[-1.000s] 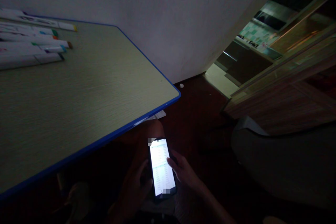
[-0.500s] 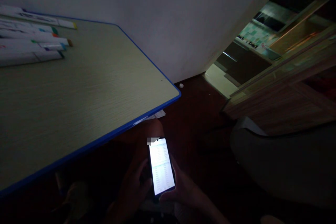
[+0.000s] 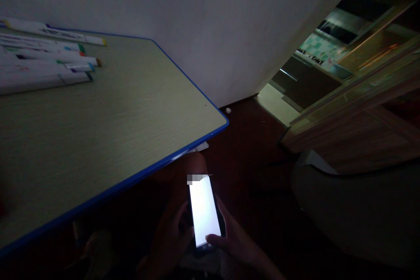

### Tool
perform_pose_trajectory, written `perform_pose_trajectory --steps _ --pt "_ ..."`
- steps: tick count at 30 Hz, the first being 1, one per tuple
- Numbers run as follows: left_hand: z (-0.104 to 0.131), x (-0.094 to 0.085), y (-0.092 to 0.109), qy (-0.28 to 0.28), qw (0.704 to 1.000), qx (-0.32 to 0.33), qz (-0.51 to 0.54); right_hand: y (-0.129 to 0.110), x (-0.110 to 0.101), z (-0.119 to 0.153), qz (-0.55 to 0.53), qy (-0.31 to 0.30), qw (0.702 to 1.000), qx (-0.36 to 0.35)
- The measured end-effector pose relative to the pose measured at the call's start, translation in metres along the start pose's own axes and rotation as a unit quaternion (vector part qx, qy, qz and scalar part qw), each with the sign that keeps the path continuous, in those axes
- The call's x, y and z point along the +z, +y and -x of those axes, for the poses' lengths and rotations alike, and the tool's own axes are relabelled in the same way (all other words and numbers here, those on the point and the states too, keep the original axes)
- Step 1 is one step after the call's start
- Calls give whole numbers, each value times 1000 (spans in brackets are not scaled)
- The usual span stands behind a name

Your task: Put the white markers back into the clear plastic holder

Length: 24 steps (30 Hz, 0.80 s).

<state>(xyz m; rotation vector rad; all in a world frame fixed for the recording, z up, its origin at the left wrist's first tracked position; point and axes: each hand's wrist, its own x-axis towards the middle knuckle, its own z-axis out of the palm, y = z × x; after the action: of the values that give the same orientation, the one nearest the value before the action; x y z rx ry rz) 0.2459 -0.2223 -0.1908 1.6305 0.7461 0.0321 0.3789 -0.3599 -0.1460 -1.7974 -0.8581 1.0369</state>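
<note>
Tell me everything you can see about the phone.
The phone is slim and dark-edged, its glowing screen nearly blank white, contents unreadable. It points lengthwise away from the person, slightly askew, held off the table. The left hand grips its left side, the right hand its right, right thumb over the lower screen. Pixelation hides its top-left corner.

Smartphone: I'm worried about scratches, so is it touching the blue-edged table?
Apart: the head view shows a knee in the gap between the smartphone and the blue-edged table.
</note>
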Motion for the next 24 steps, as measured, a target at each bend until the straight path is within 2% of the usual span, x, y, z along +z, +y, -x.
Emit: perform_pose_trajectory --steps 5,8,12,15,19,24 --pt "1 4 5 -34 997 25 66 7 7 -7 -38 48 998 22" --pt "5 5 13 -56 996 23 71 3 13 -15 31 83 995 54" --pt "8 4 21 -42 997 30 50 -2 18 -28 168 127 974 87" --pt "7 3 20 -39 997 44 47 -3 18 -36 230 138 958 97" --pt "7 2 15 -30 998 46 31 -4 17 -42 258 126 951 116" --pt "9 1 14 -46 998 32 29 -7 21 -40 274 166 939 124"
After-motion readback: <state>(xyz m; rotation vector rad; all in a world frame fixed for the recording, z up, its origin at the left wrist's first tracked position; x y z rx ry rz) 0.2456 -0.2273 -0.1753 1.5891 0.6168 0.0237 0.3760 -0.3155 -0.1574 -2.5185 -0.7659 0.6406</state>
